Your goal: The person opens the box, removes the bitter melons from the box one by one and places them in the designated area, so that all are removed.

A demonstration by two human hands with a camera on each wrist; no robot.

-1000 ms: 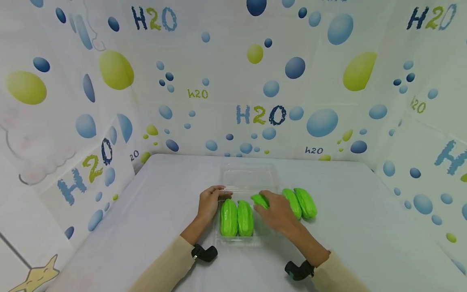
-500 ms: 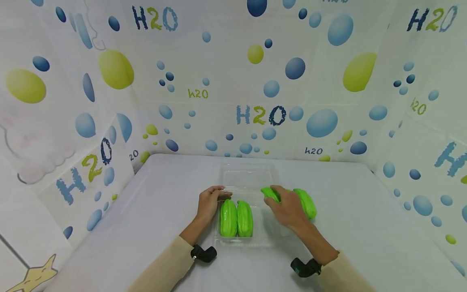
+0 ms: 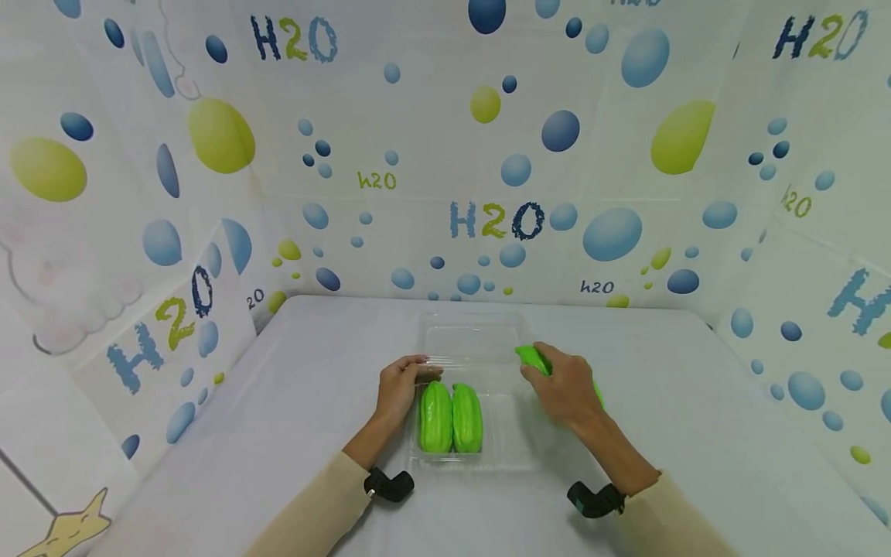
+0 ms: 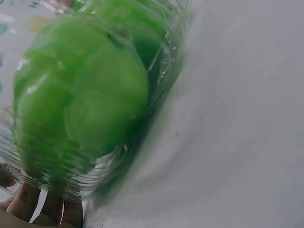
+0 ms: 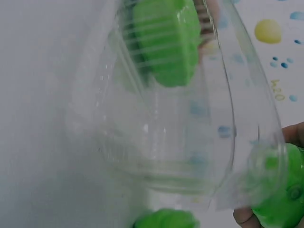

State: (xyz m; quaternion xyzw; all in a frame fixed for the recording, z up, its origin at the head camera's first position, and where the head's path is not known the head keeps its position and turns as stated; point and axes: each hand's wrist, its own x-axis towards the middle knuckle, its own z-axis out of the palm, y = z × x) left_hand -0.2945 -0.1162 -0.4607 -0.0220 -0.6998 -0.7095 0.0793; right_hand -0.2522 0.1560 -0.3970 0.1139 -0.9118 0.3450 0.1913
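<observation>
A clear plastic clamshell box (image 3: 511,456) lies with its lid (image 3: 476,334) folded back. Two bright green, ridged, gourd-like vegetables, a left one (image 3: 436,418) and a right one (image 3: 467,418), sit side by side in its left part. At the box's back left corner, my left hand (image 3: 398,393) grips the edge; its fingers (image 4: 50,206) show below the plastic in the left wrist view. My right hand (image 3: 567,387) holds another green gourd (image 3: 534,359) just right of the box. Beyond that hand, only a sliver of a further gourd (image 3: 599,393) shows; the hand hides the rest.
A white cloth covers the table (image 3: 334,340). Behind and beside it hang white curtains (image 3: 418,139) printed with blue and yellow-green bubbles and letters. Each wrist wears a black camera, on the left a strapped unit (image 3: 390,486), on the right a similar one (image 3: 595,499).
My right hand has carried its gourd rightward, from over the box's right part to beside it, now covering most of the gourds lying there. My left hand has stayed at the corner.
</observation>
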